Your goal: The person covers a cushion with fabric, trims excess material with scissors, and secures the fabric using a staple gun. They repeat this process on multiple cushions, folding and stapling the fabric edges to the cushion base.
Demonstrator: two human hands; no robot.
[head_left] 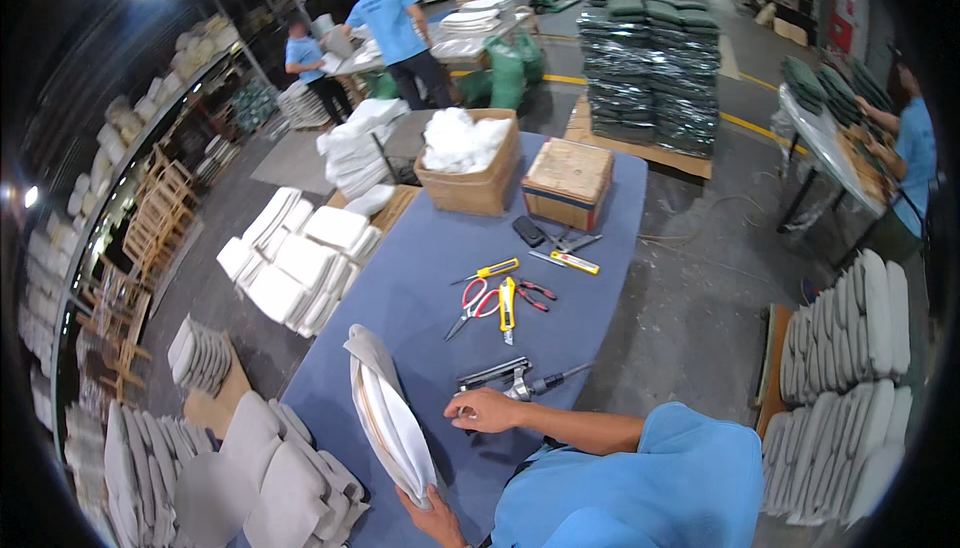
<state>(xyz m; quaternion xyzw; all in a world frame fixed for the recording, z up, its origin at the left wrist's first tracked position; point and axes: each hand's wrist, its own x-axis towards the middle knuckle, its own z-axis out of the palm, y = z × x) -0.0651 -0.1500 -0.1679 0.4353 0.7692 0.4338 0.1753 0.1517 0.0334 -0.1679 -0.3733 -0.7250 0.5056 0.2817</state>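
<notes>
A light grey seat cushion (392, 413) stands on edge on the blue-topped table, its open side showing white filling. My left hand (432, 518) grips its near end, fingers on the cover. My right hand (484, 411) is over the table to the right of the cushion, fingers loosely curved and apart, with no held thing visible. Just beyond it lies a pneumatic staple gun (518, 386) with a dark magazine. Farther up the table are red-handled scissors (474, 302), a yellow utility knife (507, 310), red-and-black pliers (536, 293) and a yellow-handled screwdriver (495, 269).
A carton of white stuffing (465, 193) and a wooden-topped box (566, 188) occupy the table's far end. Grey cushions (290, 473) are piled at the left, more cushions (840, 338) at the right. White cushions (300, 258) sit on the floor. Several people work farther off.
</notes>
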